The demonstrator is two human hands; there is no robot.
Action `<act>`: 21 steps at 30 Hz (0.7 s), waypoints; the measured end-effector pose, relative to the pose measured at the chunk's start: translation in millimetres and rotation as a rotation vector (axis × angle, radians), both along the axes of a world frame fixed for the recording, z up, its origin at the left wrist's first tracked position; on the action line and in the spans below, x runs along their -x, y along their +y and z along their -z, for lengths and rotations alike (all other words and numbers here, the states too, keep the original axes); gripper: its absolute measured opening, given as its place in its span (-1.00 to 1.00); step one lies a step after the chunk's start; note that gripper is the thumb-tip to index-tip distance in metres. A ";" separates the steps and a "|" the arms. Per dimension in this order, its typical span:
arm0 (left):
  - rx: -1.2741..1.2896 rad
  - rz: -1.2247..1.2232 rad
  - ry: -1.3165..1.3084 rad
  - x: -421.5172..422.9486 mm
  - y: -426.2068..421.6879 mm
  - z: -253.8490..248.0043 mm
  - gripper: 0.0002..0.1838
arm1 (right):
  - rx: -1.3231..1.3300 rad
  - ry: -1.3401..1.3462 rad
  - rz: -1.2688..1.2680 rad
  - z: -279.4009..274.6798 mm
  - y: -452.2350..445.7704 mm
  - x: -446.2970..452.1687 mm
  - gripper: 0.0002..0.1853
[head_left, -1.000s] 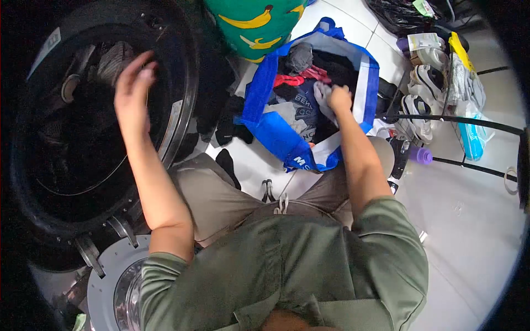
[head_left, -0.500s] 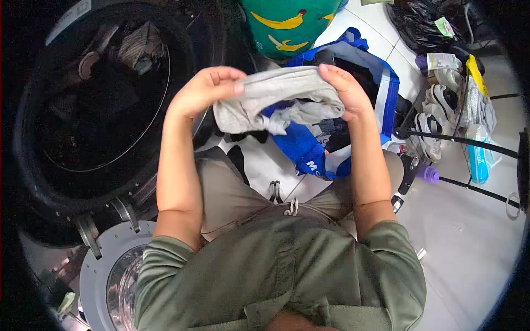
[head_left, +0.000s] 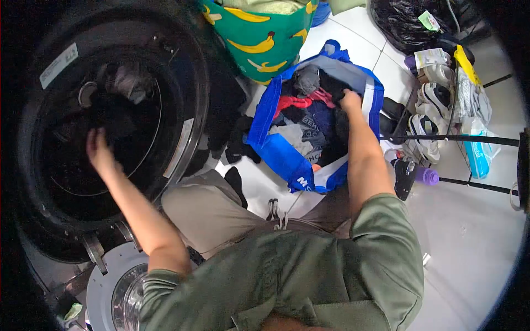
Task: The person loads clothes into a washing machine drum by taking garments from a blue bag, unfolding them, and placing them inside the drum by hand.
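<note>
My left hand (head_left: 100,153) reaches into the round opening of the front-loading washing machine (head_left: 190,71). It is slightly blurred, with its fingers spread and nothing seen in them. Dark clothes lie deeper in the drum, and a pale, blurred cloth (head_left: 131,84) is near its top. At the right side of the blue bag (head_left: 270,132), my right hand (head_left: 350,101) has its fingers closed on a black garment (head_left: 334,88). Red cloth (head_left: 295,102), a grey bundle (head_left: 307,80), light grey cloth (head_left: 292,137) and dark printed clothes fill the bag.
A green banana-print bag (head_left: 259,38) holding pale cloth stands behind the blue bag. Black cloth (head_left: 241,138) lies on the floor beside the machine. To the right, a black-framed rack (head_left: 458,139) holds shoes (head_left: 425,129) and packets. The glass door (head_left: 118,292) hangs open at lower left.
The light grey garment has left both hands, and pale cloth now shows in the drum. My left hand has moved left into the machine; my right hand has gone to the blue bag's clothes.
</note>
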State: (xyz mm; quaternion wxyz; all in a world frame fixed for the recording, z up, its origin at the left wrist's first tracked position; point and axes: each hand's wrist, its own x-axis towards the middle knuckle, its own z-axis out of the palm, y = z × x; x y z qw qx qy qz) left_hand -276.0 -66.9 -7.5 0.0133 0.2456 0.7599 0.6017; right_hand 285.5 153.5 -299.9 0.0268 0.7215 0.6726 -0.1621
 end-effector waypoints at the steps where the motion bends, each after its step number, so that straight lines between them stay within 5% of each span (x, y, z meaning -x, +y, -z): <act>1: 0.026 0.111 0.000 -14.7 5.9 9.4 -0.57 | -0.021 -0.005 -0.045 -28.3 -18.7 15.8 -0.58; 4: 0.148 0.467 0.068 -71.5 19.6 15.3 -0.68 | 0.087 0.111 -0.132 -116.4 -32.9 48.9 -0.56; 7: 0.230 0.853 -0.057 -149.2 34.8 6.6 -0.72 | -0.027 0.749 -0.012 -192.8 -35.5 43.7 -0.52; 8: 0.168 0.981 -0.127 -179.4 38.4 11.5 -0.68 | 0.055 0.984 0.024 -253.4 -56.6 55.0 -0.51; 10: 0.227 1.204 -0.007 -226.0 46.9 28.2 -0.16 | -0.006 0.987 -0.119 -320.8 -84.4 68.1 -0.51; 13: 0.017 1.210 -0.396 -274.7 56.6 33.2 -0.27 | 0.118 1.189 -0.312 -341.6 -127.2 99.0 -0.45; 15: -0.126 1.278 -0.717 -269.4 72.4 44.4 -0.49 | -0.062 0.875 -0.287 -343.5 -151.1 115.7 -0.42; 16: -0.130 1.287 -0.713 -260.8 67.7 40.6 -0.49 | -0.159 0.719 -0.319 -340.9 -155.3 117.9 -0.40; 18: 0.074 1.218 -0.292 -241.4 55.3 31.8 -0.57 | -0.403 0.530 -0.148 -329.3 -135.5 94.6 -0.38; 21: 0.133 1.123 -0.381 -219.3 51.5 -3.1 -0.71 | -0.365 0.811 0.063 -336.9 -103.5 52.6 -0.46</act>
